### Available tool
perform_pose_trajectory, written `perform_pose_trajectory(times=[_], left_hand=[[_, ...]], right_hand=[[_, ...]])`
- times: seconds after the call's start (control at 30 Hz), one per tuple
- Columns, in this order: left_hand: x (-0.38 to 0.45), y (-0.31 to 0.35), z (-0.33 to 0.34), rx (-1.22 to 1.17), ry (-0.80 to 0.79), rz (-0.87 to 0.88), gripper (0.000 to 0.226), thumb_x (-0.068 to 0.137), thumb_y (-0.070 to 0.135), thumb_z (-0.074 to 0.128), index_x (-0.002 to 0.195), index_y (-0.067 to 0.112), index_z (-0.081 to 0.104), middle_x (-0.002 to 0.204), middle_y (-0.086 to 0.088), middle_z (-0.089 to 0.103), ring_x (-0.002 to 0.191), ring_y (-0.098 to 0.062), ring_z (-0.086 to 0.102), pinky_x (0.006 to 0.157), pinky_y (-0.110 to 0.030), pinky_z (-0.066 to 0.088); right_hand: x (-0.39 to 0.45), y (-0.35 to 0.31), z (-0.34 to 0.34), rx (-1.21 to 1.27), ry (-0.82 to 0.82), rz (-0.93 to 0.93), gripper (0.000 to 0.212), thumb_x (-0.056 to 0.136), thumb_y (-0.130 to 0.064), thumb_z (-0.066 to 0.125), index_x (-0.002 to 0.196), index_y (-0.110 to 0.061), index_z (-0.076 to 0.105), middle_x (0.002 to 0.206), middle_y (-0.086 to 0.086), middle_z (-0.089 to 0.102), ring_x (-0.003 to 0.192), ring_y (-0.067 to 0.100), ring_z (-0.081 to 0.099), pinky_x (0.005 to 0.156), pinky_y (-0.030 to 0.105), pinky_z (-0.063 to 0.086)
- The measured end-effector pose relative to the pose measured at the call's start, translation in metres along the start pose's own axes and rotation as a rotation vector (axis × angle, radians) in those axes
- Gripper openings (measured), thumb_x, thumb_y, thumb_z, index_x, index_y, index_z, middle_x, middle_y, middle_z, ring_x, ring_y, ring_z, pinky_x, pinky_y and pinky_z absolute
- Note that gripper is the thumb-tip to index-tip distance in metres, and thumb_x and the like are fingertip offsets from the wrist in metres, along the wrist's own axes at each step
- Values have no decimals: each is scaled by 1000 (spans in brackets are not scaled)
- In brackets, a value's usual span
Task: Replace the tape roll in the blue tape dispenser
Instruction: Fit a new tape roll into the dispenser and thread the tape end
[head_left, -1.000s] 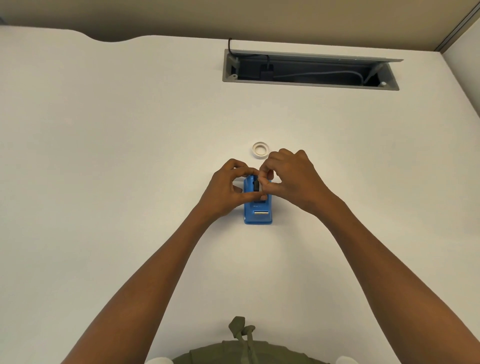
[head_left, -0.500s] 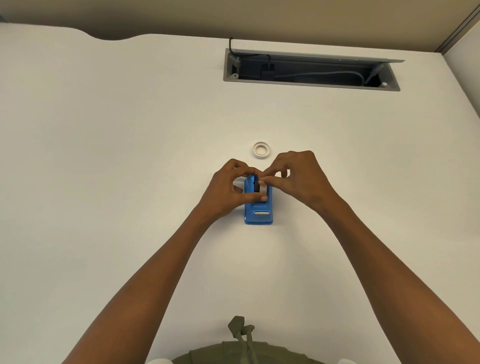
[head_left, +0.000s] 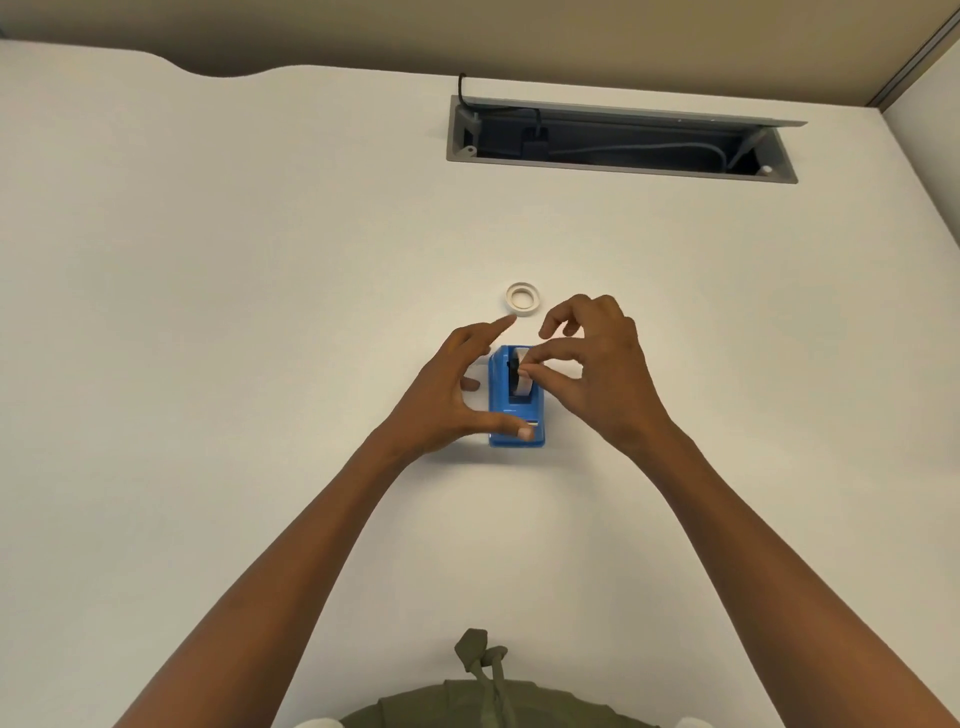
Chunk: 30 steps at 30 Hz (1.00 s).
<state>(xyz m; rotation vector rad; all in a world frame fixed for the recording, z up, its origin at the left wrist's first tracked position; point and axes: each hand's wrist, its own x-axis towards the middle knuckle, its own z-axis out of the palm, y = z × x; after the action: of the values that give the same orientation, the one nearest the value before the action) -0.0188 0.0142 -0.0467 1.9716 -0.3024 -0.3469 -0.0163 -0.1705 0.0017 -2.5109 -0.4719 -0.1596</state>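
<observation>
Head view: one blue tape dispenser (head_left: 516, 397) stands on the white table (head_left: 208, 312), with one white tape roll (head_left: 521, 375) seated in its slot. A second, thinner ring (head_left: 522, 299) lies flat just beyond the dispenser. The left hand (head_left: 447, 395) is spread open beside the dispenser, thumb tip on its near end. The right hand (head_left: 602, 374) pinches thumb and forefinger together on the seated roll's edge

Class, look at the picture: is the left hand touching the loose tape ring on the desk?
Apart. The head view shows bare desk between the left hand and the ring.
</observation>
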Motion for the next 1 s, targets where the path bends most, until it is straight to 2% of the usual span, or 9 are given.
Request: perform_pose_trajectory(times=[0.07,0.13,0.23,0.4,0.63,0.83,1.0], left_hand=[[-5,-6,-1,100,-60,13,112,47,56,84,135,57,16,137,37,25,124,13,30,90,-7,39],[-7,-12,0,173,-81,15,115,50,52,85,137,55,10,143,30,24,129,4,28,102,-22,34],[-9,-15,2,194,-57,30,113,53,44,86,137,54,11,141,27,28,126,0,31,106,-32,35],[-7,-15,3,203,-34,77,105,55,40,85,137,48,21,136,24,32,121,3,33,106,-33,35],[-6,-16,3,208,-27,84,103,55,38,86,137,44,25,134,24,34,119,-1,38,104,-32,36],[-6,-18,4,200,-18,85,100,56,38,86,138,38,28,140,17,37,120,0,39,105,-33,36],[-5,-19,4,210,-23,78,100,56,41,85,136,44,26,133,25,34,117,4,37,104,-29,35]], right_hand=[[-8,-1,2,-61,36,-47,6,76,-24,73,78,-19,76,106,6,62,102,27,51,79,37,31],[-15,-2,6,-106,70,-79,6,77,-24,72,78,-20,76,111,6,63,109,26,48,80,36,27],[-25,-4,12,-165,125,-120,6,78,-23,72,75,-20,74,114,7,64,113,23,41,83,37,26],[-37,-6,19,-270,283,-200,15,81,-20,70,67,-18,69,112,8,68,113,26,46,84,43,31],[-51,-13,26,-384,447,-240,20,86,-18,65,66,-18,68,109,7,71,112,26,48,84,43,28],[-63,-19,30,-426,493,-252,13,83,-20,68,70,-19,72,104,6,73,110,24,47,82,41,25],[-66,-21,32,-462,517,-268,17,84,-19,66,68,-19,72,102,4,74,108,23,47,80,40,24]])
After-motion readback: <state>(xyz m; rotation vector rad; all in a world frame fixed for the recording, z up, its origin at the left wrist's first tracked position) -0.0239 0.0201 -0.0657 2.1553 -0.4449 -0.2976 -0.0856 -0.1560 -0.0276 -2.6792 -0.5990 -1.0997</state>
